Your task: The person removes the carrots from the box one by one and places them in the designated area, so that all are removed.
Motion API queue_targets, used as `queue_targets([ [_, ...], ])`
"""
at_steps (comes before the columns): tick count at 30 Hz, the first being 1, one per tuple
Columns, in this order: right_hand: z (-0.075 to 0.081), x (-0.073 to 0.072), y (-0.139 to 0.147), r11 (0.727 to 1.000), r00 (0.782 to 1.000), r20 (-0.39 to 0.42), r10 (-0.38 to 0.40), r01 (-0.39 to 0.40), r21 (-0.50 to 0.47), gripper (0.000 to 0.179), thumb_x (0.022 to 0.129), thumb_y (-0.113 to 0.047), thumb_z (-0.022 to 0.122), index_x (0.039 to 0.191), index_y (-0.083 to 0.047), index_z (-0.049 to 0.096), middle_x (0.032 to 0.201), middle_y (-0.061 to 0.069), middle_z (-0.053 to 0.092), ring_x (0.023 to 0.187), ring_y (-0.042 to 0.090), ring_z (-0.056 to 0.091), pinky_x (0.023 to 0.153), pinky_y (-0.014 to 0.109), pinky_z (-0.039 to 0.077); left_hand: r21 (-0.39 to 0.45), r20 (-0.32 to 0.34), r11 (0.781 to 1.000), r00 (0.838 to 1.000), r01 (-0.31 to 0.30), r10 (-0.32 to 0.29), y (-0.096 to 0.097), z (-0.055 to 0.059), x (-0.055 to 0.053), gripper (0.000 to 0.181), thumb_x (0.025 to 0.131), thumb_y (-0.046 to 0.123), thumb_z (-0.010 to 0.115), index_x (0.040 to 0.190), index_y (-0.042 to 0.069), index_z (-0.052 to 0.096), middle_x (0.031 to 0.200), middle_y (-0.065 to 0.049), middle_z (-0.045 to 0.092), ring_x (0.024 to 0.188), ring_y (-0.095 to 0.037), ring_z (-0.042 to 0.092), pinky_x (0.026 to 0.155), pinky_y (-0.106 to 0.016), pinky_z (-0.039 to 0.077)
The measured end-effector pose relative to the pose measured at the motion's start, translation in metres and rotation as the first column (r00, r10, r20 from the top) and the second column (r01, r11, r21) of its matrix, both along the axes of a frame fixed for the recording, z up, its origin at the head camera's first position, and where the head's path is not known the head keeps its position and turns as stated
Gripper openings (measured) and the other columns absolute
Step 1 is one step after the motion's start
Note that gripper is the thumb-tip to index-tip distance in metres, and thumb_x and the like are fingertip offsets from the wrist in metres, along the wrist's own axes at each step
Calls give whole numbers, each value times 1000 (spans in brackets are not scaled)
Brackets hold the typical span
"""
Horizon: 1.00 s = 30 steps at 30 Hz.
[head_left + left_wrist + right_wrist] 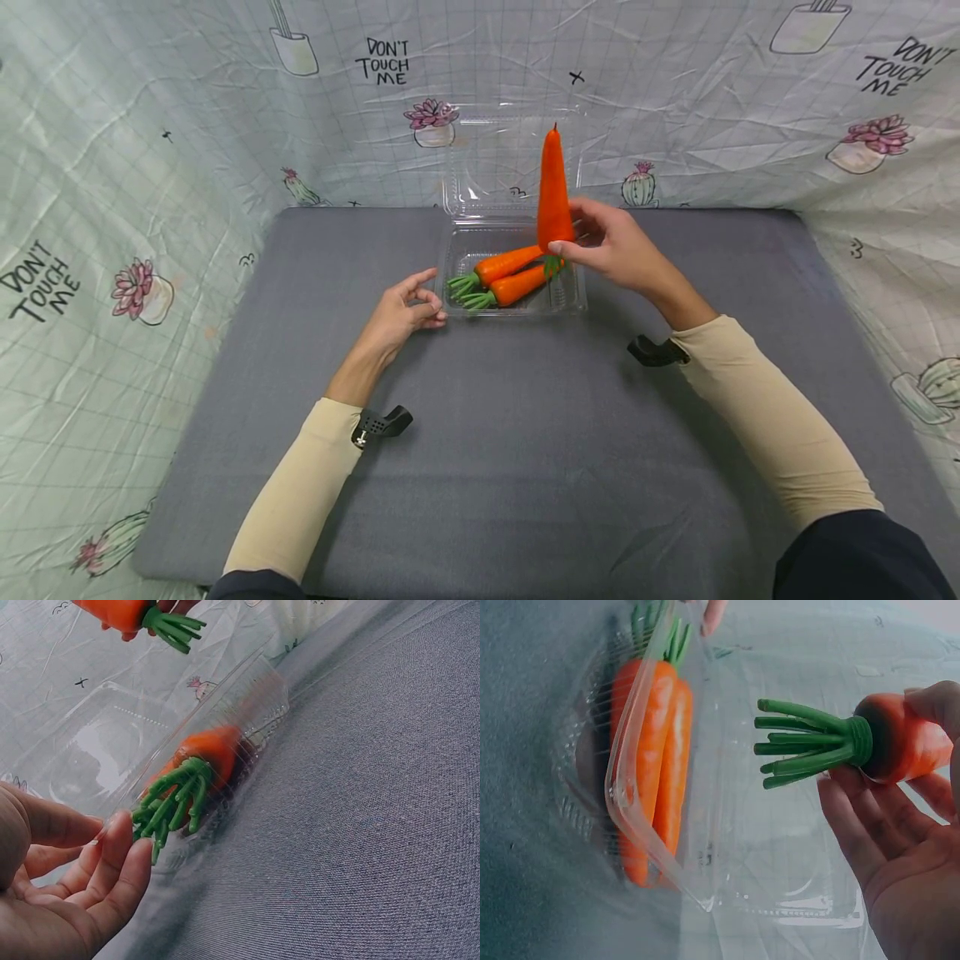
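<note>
My right hand [618, 246] grips an orange carrot [553, 187] by its thick end, thumb on one side and fingers on the other. That carrot stands upright above the box, its tip up and its green stalks [806, 744] downward. Below it, a hinged clear plastic box [570, 292] holds two more carrots, an upper one [506, 265] and a lower one [517, 287], lying side by side with their stalks to the left. At the box's left side, my left hand [401, 312] pinches the rim between thumb and fingers.
The box's clear lid [487, 167] stands raised at the back, against a printed cloth [697, 92] that hangs behind and on both sides. Grey fabric covers the table [480, 433]. A black wrist camera [656, 351] juts from the right sleeve.
</note>
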State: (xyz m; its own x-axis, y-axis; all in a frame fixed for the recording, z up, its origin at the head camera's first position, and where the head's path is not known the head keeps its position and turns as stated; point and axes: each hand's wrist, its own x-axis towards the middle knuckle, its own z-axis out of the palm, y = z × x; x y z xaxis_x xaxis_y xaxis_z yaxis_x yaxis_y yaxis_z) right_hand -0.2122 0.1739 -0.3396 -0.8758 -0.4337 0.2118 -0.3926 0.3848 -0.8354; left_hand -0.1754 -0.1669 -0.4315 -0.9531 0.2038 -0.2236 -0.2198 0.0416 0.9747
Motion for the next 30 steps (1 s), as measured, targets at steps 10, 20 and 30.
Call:
queue_targets([
  [10, 2, 1, 7, 992, 989, 149, 9, 11, -129, 45, 94, -13, 75, 135, -5, 60, 117, 7, 67, 98, 19, 68, 79, 23, 60, -17, -4, 1000, 1000, 6, -6, -2, 2, 1, 61, 99, -4, 60, 156, 11, 41, 98, -10, 58, 87, -28, 70, 87, -42, 63],
  [20, 2, 8, 26, 990, 968, 250, 4, 32, -139, 41, 96, -12, 72, 133, -3, 56, 115, 8, 69, 95, 18, 70, 75, 31, 64, -7, -2, 1000, 1000, 5, -5, 0, 0, 0, 61, 99, -6, 60, 155, 11, 42, 97, -10, 59, 86, -27, 70, 87, -43, 63],
  [30, 1, 18, 46, 994, 955, 291, -64, 88, -72, 40, 98, -18, 70, 133, -5, 56, 118, 5, 66, 95, 15, 70, 78, 35, 64, -6, -7, 1000, 1000, 5, -5, 0, -1, 0, 62, 98, -6, 60, 155, 11, 42, 98, -12, 58, 85, -25, 70, 89, -45, 62],
])
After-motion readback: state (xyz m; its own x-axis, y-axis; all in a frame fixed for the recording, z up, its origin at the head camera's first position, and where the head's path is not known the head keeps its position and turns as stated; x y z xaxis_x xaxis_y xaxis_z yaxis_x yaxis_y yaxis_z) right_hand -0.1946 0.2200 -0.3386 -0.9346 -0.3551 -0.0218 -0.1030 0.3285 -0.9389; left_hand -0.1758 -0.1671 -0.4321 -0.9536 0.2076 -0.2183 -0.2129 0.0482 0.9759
